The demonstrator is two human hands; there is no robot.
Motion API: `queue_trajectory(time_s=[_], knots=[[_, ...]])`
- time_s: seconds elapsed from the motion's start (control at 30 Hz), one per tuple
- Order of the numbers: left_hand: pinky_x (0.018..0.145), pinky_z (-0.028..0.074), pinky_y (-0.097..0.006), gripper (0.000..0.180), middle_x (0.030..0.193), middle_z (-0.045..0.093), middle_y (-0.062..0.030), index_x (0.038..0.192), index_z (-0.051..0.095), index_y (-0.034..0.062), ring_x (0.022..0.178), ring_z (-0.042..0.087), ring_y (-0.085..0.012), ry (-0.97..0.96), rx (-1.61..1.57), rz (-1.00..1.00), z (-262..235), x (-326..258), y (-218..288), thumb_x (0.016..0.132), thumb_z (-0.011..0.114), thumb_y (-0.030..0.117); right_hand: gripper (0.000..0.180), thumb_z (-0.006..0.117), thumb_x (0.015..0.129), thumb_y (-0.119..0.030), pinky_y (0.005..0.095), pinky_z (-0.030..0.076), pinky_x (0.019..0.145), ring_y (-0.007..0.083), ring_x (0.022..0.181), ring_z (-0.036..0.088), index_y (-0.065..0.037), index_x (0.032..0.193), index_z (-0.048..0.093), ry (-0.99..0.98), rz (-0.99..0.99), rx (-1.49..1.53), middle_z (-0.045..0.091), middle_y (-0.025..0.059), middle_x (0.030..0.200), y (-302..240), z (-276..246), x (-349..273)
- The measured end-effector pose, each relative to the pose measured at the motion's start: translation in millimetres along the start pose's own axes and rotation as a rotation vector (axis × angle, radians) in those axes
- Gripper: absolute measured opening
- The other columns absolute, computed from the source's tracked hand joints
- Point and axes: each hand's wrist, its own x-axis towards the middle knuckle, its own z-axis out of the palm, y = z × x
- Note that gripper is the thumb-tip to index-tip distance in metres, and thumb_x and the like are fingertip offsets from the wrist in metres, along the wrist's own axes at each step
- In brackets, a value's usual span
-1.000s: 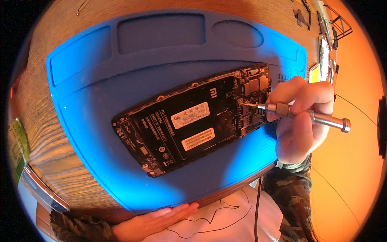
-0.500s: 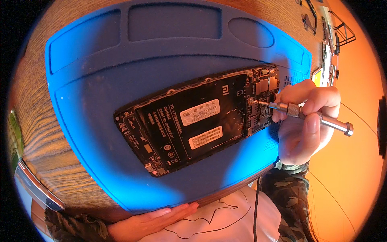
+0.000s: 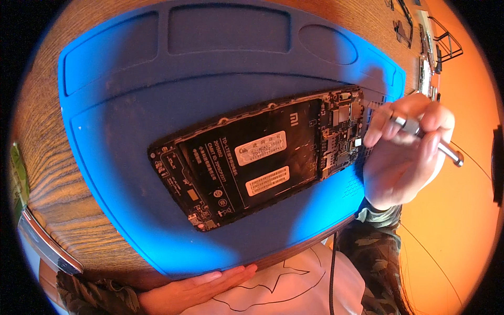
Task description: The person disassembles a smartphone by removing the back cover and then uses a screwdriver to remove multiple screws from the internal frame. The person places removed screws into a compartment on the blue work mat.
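1. On the wooden tabletop (image 3: 63,173) lies a big blue work mat (image 3: 121,131), and it fills most of the view. Its far edge has three shallow compartments, two rectangular and one oval.
2. An opened phone (image 3: 252,157) lies on the mat, a little right of the middle, with the back cover off. It is turned at an angle: its bottom end points toward the person's left and near side, and its top end points toward the right and far side.
3. Inside the phone the black battery (image 3: 257,157) with two white labels takes the middle part. The circuit board (image 3: 341,131) with small metal parts is at the right end.
4. The right hand (image 3: 404,152) is at the right end of the phone, over the edge of the mat. Its fingers (image 3: 378,126) are closed around a thin metal screwdriver (image 3: 428,139). The fingertips rest at the edge of the circuit board. The handle goes out to the right, past the hand. The tip is hidden behind the fingers, so I cannot tell what it touches.
5. The left hand (image 3: 194,286) is at the near edge of the mat, flat, with the fingers stretched and together. It holds nothing. It lies just beside the mat edge, well apart from the phone.
6. Both forearms wear camouflage sleeves (image 3: 378,236). A black cable (image 3: 332,273) hangs down in front of the person's light shirt.
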Motion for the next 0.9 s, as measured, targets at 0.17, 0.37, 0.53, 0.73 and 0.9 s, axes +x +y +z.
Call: queue_trajectory(time_s=[0.17, 0.37, 0.53, 0.73, 0.9], knots=[[0.112, 0.012, -0.036, 0.064, 0.152, 0.018, -0.0020, 0.148, 0.015, 0.0127, 0.139, 0.020, -0.0149, -0.010, -0.039, -0.047, -2.4, 4.9, 1.1, 0.089, 0.034, 0.026, 0.025, 0.037, 0.097, -0.018, 0.0266, 0.044, 0.057, 0.0168, 0.070, 0.051, 0.001, 0.110, 0.046, 0.147, -0.005, 0.001, 0.055, 0.0172, 0.089, 13.7, -10.8, 10.3], [0.111, 0.011, -0.035, 0.063, 0.153, 0.018, -0.0018, 0.148, 0.015, 0.0131, 0.139, 0.020, -0.0150, -0.010, -0.025, -0.040, -3.2, 2.9, 1.5, 0.089, 0.034, 0.026, 0.019, 0.040, 0.097, -0.015, 0.0215, 0.041, 0.060, 0.0134, 0.071, 0.053, -0.001, 0.107, 0.047, 0.076, 0.135, -0.105, 0.058, 0.0156, 0.092, 11.6, -15.1, 8.2], [0.111, 0.011, -0.034, 0.063, 0.153, 0.017, -0.0015, 0.148, 0.015, 0.0133, 0.139, 0.020, -0.0141, -0.027, -0.043, 0.012, -3.6, 2.8, -1.7, 0.089, 0.034, 0.025, 0.017, 0.041, 0.096, -0.014, 0.0205, 0.041, 0.058, 0.0124, 0.070, 0.054, -0.001, 0.105, 0.047, 0.105, 0.173, -0.100, 0.058, 0.0144, 0.090, 8.8, -15.6, 8.4], [0.111, 0.008, -0.037, 0.061, 0.153, 0.017, -0.0013, 0.148, 0.016, 0.0165, 0.140, 0.020, -0.0163, -0.043, -0.118, -0.056, -8.0, 1.3, -0.4, 0.090, 0.033, 0.025, 0.019, 0.043, 0.096, -0.016, 0.0208, 0.041, 0.057, 0.0124, 0.064, 0.053, 0.001, 0.102, 0.049, 0.173, 0.192, -0.079, 0.058, 0.0129, 0.086, 6.3, -15.3, 8.0], [0.111, 0.005, -0.041, 0.060, 0.153, 0.018, -0.0007, 0.148, 0.018, 0.0188, 0.140, 0.019, -0.0187, -0.039, -0.139, -0.087, -9.2, -0.9, 2.0, 0.091, 0.032, 0.026, 0.022, 0.042, 0.097, -0.016, 0.0216, 0.041, 0.055, 0.0143, 0.058, 0.052, 0.004, 0.102, 0.050, 0.203, 0.194, -0.054, 0.058, 0.0134, 0.084, 3.4, -17.7, 10.6]])
